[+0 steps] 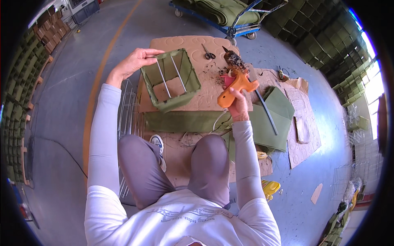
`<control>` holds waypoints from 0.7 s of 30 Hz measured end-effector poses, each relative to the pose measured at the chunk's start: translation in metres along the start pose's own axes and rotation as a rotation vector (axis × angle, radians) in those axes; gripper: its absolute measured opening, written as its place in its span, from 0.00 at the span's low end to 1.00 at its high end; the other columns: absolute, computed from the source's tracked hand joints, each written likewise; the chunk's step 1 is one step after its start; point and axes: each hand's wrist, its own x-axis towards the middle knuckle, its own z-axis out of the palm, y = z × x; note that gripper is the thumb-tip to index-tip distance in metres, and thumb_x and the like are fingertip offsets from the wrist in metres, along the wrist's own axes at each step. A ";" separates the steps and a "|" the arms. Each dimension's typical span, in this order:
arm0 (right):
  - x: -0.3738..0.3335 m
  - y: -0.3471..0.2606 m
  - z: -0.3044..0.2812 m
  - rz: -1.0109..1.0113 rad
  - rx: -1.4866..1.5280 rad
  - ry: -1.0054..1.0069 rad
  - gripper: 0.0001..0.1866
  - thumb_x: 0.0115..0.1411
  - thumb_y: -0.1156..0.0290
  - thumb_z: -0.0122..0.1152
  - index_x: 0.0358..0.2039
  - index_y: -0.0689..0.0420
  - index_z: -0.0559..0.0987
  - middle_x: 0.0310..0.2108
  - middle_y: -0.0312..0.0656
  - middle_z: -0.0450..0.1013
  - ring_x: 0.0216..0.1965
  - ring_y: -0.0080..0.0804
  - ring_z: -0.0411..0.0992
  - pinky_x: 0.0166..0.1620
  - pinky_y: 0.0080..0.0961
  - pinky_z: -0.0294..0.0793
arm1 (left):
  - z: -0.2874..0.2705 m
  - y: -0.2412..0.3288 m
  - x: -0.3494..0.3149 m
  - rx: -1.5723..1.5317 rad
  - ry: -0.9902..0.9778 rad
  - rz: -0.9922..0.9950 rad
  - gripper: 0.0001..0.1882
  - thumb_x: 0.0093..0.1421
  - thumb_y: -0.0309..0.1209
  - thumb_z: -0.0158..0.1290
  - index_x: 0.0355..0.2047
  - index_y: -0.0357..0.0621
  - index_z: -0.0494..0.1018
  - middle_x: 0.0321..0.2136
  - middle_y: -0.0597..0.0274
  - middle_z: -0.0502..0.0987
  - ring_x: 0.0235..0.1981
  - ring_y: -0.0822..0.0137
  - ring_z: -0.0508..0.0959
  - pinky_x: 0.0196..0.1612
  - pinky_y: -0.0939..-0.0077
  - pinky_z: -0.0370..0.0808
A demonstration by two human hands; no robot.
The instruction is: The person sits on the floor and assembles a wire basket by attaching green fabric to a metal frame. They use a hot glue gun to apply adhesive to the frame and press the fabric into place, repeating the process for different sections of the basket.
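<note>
My left hand (133, 63) pinches the upper left corner of an olive-green open box (178, 99), tilted over the cardboard-topped work surface. Two thin metal rods (178, 74) run across the box's opening, and brown cardboard shows through it. In my right hand (239, 107) is an orange glue gun (228, 97), gripped by its handle. Its nozzle end is caked with dark residue and points away from me, to the right of the box. A pair of black-handled scissors (208, 54) lies on the cardboard beyond, between box and nozzle.
Green sheets (273, 123) with a grey strip (266, 112) lie to the right of the work surface. A yellow container (270, 188) is on the floor near my right elbow. A blue cart (242, 29) carries green material at the back. Stacked green boxes (303, 24) line the right.
</note>
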 end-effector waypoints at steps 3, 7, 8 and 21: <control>-0.016 -0.019 0.022 0.004 0.065 -0.005 0.28 0.55 0.76 0.62 0.57 0.54 0.68 0.52 0.41 0.73 0.50 0.35 0.74 0.52 0.38 0.75 | 0.014 0.008 -0.022 0.017 -0.002 0.093 0.22 0.63 0.23 0.50 0.57 0.35 0.71 0.48 0.61 0.79 0.50 0.74 0.75 0.57 0.78 0.68; -0.029 -0.027 0.017 0.036 0.248 -0.041 0.24 0.58 0.74 0.60 0.56 0.57 0.68 0.52 0.47 0.73 0.54 0.41 0.72 0.57 0.45 0.73 | 0.028 0.007 -0.027 0.281 0.195 0.138 0.20 0.61 0.20 0.50 0.55 0.36 0.74 0.46 0.58 0.81 0.47 0.73 0.78 0.54 0.77 0.71; -0.034 -0.029 0.016 0.009 0.215 -0.036 0.23 0.59 0.75 0.59 0.55 0.59 0.68 0.51 0.50 0.74 0.55 0.43 0.72 0.60 0.46 0.71 | 0.033 0.006 -0.025 0.362 0.276 0.167 0.20 0.61 0.20 0.50 0.54 0.36 0.74 0.46 0.57 0.81 0.46 0.73 0.78 0.53 0.77 0.71; -0.132 -0.074 0.039 0.140 -0.715 -0.200 0.23 0.56 0.81 0.61 0.54 0.64 0.73 0.51 0.43 0.75 0.53 0.33 0.72 0.58 0.30 0.69 | 0.094 -0.001 -0.020 0.447 0.589 0.286 0.20 0.60 0.20 0.51 0.51 0.51 0.78 0.13 0.56 0.57 0.15 0.74 0.55 0.20 0.72 0.56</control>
